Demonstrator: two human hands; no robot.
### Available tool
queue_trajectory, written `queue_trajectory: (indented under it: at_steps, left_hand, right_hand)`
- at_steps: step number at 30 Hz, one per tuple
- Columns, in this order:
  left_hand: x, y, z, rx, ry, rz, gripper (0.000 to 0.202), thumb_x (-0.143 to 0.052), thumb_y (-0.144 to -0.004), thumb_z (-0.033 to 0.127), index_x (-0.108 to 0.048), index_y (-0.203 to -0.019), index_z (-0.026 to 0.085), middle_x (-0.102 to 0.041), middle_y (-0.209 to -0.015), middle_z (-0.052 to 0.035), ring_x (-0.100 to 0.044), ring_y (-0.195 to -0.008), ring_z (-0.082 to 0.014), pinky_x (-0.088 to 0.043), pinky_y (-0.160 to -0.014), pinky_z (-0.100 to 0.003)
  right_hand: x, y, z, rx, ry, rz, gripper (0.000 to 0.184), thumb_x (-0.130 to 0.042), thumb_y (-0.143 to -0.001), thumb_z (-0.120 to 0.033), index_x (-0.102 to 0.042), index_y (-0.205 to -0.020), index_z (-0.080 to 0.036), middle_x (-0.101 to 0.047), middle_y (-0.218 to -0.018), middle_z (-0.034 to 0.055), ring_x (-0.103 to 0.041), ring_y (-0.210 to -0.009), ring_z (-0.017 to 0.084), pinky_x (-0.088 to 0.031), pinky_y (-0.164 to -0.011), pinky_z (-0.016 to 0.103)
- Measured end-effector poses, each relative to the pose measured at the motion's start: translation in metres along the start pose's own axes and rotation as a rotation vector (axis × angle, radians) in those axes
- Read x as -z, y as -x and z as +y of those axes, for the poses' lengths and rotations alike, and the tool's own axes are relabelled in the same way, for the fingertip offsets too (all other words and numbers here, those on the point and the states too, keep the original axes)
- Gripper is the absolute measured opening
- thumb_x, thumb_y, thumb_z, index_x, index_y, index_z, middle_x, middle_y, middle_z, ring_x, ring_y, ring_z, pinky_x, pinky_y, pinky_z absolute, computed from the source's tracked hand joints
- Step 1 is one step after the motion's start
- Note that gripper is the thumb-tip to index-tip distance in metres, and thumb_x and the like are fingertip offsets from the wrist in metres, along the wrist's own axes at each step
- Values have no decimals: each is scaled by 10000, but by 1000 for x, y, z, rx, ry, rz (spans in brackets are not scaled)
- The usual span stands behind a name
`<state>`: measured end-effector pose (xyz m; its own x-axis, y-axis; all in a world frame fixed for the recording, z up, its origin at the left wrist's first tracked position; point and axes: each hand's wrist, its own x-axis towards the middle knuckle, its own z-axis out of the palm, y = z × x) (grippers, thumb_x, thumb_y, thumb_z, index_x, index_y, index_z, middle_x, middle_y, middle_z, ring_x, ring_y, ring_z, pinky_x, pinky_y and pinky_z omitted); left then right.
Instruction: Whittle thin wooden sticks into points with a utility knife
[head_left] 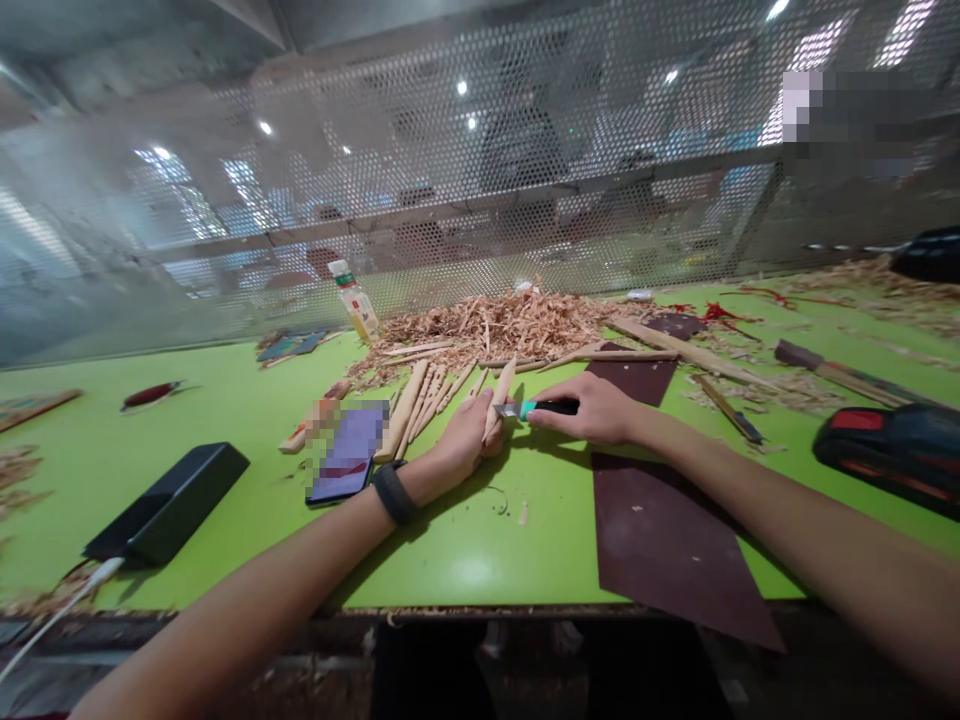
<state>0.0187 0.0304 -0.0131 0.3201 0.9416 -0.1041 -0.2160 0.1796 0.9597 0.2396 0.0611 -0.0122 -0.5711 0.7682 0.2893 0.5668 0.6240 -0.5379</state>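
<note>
My left hand (466,440) is closed around a pale strip of wood (500,398), held tilted with its tip pointing up and away. In my right hand (596,408) is a utility knife (551,407) with a black and teal handle. Its short blade points left and lies against or just beside the wood; I cannot tell whether it is cutting. Several thin carved wooden sticks (427,400) lie fanned out left of my left hand. Beside them a phone (349,455) with a lit, partly blurred screen rests on the green table (465,560).
Behind my hands is a heap of wood shavings (510,325), with a plastic bottle (355,303) at its left. Brown sandpaper sheets (667,540) lie to the right, one overhanging the front edge. A black-and-red power tool (885,450), black box (169,505) and perforated screen (480,180) surround the workspace.
</note>
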Motion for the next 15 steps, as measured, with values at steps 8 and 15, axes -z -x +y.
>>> queue_trajectory:
  at_steps: [8, 15]
  left_hand:
    - [0, 1, 1, 10, 10, 6, 406, -530, -1026, 485, -609, -787, 167, -375, -387, 76, -252, -307, -65, -191, -359, -204]
    - [1, -1, -1, 35, 25, 7, 412, -456, -1064, 405, -599, -763, 164, -372, -381, 68, -242, -306, -63, -193, -360, -198]
  right_hand:
    - [4, 0, 0, 23, -33, -39, 447, -603, -955, -630, -828, -978, -245, -779, -848, 26, -631, -712, 185, -396, -650, 293]
    - [4, 0, 3, 25, -89, -49, 441, -624, -947, -606, -831, -1017, -223, -771, -850, 28, -617, -707, 175, -397, -649, 287]
